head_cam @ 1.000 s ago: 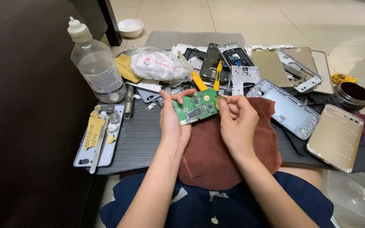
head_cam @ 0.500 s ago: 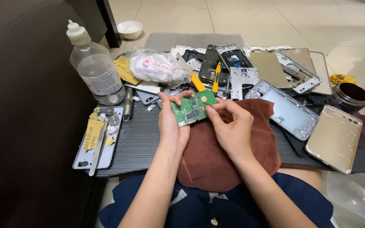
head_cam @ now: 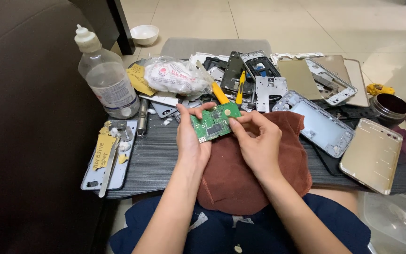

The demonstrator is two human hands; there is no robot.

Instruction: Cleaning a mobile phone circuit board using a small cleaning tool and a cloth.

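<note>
Green circuit board (head_cam: 214,123) pinched btwn left hand (head_cam: 190,138) & right hand (head_cam: 258,141) (2 grips), above brown cloth (head_cam: 250,178).

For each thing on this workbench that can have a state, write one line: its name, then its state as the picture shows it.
Green circuit board: bare, out of any casing, held in both hands.
Left hand: gripping the board's left edge.
Right hand: fingers on the board's right end.
Plastic bottle: upright, capped, partly filled.
Brown cloth: spread under the hands.
Gold phone back: detached, lying flat.
Blue phone frame: stripped, empty.
Plastic bag: lying on its side, crumpled.
</note>
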